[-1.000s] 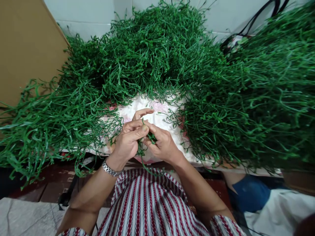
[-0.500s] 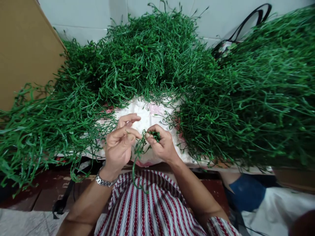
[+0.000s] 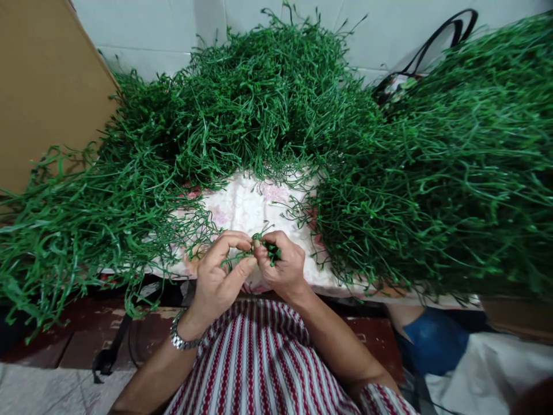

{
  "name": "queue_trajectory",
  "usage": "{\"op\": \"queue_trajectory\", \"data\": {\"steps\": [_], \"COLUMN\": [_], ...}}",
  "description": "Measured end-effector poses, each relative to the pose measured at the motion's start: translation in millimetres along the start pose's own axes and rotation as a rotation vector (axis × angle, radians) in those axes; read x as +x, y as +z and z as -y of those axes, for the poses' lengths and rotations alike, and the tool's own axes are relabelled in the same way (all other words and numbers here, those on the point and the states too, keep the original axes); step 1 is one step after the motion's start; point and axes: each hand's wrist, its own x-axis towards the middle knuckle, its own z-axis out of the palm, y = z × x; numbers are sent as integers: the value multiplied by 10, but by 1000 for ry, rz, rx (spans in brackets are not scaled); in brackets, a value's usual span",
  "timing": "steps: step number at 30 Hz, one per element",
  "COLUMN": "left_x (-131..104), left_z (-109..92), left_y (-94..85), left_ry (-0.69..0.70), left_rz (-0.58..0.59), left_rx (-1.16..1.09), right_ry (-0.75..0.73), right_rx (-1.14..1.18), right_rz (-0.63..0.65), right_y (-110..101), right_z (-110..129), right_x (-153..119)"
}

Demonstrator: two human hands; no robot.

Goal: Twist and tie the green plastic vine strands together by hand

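A white wall (image 3: 164,29) with big tiles stands behind. A flowery cloth (image 3: 242,202) covers the surface. The floor (image 3: 47,389) is pale grey.

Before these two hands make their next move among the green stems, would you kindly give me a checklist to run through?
1. Right hand has hold of the small bunch of green stems: ok, its fingers are curled around it.
2. Left hand is within reach of that bunch: ok, its fingertips are right beside it.
3. Left hand has a firm pinch on a stem: cannot tell, the fingertips hide it.
4. Left heap lies wholly on the flowered cloth: not ok, stems hang over the near edge.
5. Wristwatch is free of stems: ok, none are caught on it.
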Motion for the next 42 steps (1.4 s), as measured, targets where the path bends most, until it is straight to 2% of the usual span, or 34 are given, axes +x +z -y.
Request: {"op": "queue_trajectory", "data": {"steps": [3, 7, 10, 12, 14, 17, 21, 23, 26, 29, 36, 38, 42], "left_x": [-40, -53, -48, -52, -59, -59, -41, -44, -64, -74, -67, -68, -68], "left_z": [84, 252, 325, 344, 347, 323, 281, 286, 308, 289, 168, 169, 202], "left_y": [16, 32, 27, 21, 14, -8, -42, -40, -18, -15, -91, -114, -154], "left_ry": [-26, 32, 79, 63, 12, -68, -113, -154, -220, -203, 51, 2, -162], "left_rz": [-20, -101, -102, -110, -143, -199, -74, -63, -140, -150, -104, -63, -48], "left_rx": [-17, -57, -77, -81, -97, -132, -172, -214, -251, -190, 190, 186, -28], "right_ry": [117, 249, 338, 359, 317, 159, -113, -181, -195, -195, -368, -376, -310], "right_rx": [129, 380, 516, 543, 477, 276, 233, 260, 231, 149, -88, -69, 73], "right_rz": [57, 224, 305, 349, 371, 302, 264, 263, 258, 280, 406, 440, 470], "right_y": [-14, -27, -31, -41, -62, -99, -108, -94, -73, -68, -129, -145, -142], "right_z": [43, 101, 113, 107, 95, 72, 23, -4, -37, -67, -141, -149, -146], "right_x": [-15, -34, -46, -54, -60, -56, -26, -13, -7, -8, 25, 41, 55]}}
